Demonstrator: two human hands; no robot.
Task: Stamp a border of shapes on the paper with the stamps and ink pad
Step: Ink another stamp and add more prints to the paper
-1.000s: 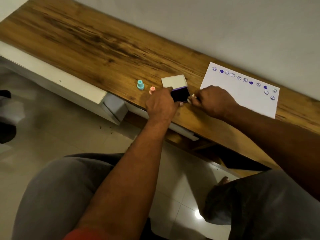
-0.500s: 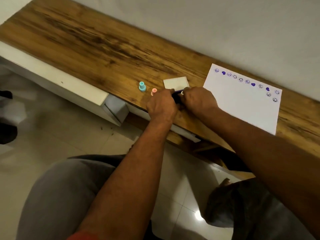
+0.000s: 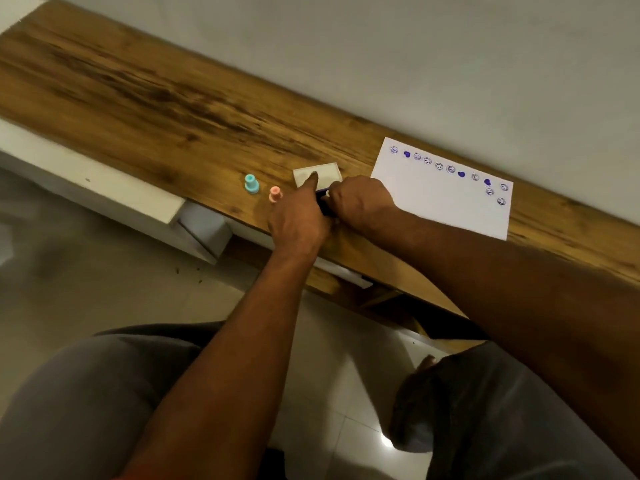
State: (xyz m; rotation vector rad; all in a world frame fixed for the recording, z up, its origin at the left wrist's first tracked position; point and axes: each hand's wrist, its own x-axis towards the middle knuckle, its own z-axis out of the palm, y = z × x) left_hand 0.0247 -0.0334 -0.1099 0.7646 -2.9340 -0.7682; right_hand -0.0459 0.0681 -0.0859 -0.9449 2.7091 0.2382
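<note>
Matt wood-grain desk [image 3: 145,109], white paper [image 3: 440,202]

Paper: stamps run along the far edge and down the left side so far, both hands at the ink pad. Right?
Not quite. In the head view the paper has stamps along the far edge and down the right side, not the left. Both the left hand and right hand are at the ink pad.

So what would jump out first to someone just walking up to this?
Probably the white paper on the right of the wooden desk, with purple stamps along its far edge and down one corner. Next, the left hand and right hand meeting over the dark ink pad, beside a teal stamp and a pink stamp.
</note>
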